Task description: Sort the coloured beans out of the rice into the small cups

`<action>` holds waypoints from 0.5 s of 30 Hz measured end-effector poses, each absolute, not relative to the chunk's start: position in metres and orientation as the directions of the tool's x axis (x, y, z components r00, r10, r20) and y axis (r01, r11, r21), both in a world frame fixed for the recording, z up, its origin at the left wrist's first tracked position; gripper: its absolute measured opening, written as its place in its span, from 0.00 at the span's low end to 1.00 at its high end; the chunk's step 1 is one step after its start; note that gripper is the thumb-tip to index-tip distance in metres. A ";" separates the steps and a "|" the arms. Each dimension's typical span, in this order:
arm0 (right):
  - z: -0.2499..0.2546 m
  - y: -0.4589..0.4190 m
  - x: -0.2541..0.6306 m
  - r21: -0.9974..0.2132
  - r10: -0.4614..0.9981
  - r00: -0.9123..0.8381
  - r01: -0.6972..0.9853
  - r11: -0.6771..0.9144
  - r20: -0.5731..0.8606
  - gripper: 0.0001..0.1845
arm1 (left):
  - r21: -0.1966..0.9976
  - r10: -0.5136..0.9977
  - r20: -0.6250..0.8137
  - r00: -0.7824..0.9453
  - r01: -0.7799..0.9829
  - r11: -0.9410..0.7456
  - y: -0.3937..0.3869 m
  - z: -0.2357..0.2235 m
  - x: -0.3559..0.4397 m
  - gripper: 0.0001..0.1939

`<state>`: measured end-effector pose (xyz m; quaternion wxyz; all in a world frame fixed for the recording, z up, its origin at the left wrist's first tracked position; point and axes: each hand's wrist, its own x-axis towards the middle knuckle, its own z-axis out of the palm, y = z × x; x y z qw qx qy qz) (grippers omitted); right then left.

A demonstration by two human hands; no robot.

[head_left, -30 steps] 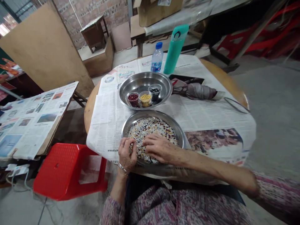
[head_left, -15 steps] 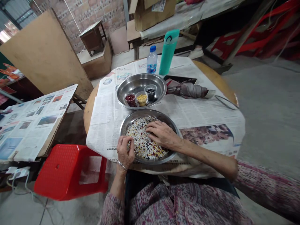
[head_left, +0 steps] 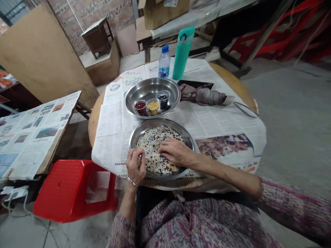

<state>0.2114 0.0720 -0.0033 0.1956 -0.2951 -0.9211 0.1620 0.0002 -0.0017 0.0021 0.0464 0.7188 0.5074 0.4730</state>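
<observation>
Steel basin [head_left: 160, 121]: at 6 o'clock on the table, nearest the person, its rim just beside the upper steel bowl.

Mixed grains [head_left: 157, 137]: spread across the basin floor, white, black, red and yellow together (beans among them, by the look).

Left hand [head_left: 135, 167]: at the basin's 7 o'clock rim, fingertips bunched above the grains, a metal bangle [head_left: 131, 181] on the wrist. Grip: closed into a pinch, though whether it is grasping a grain is too small to tell.

Right hand [head_left: 174, 151]: lying on the grains at the basin's 3 o'clock side. Grip: released, fingers loosely curved, grasping nothing.

Upper steel bowl [head_left: 152, 86]: at 12 o'clock from the basin, holding three small cups: red beans [head_left: 140, 107], yellow grains [head_left: 153, 108], black beans [head_left: 163, 100].

Table: round wooden table [head_left: 232, 82] under newspaper [head_left: 111, 127].

Nearby: water bottle [head_left: 163, 62] and teal flask [head_left: 181, 51] at 12 o'clock, grey folded umbrella [head_left: 203, 97] at 2 o'clock, red plastic stool [head_left: 67, 189] at 8 o'clock.
</observation>
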 end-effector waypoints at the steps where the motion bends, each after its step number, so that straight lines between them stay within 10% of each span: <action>1: -0.003 0.072 0.211 -0.408 0.615 -0.743 0.491 0.769 0.265 0.06 | 0.545 0.772 0.634 0.039 0.686 -0.482 -0.002 0.002 0.000 0.07; 15: -0.005 0.066 0.210 -0.317 0.629 -0.696 0.544 0.777 0.346 0.06 | 0.537 0.770 0.637 0.033 0.698 -0.473 0.000 0.000 0.000 0.06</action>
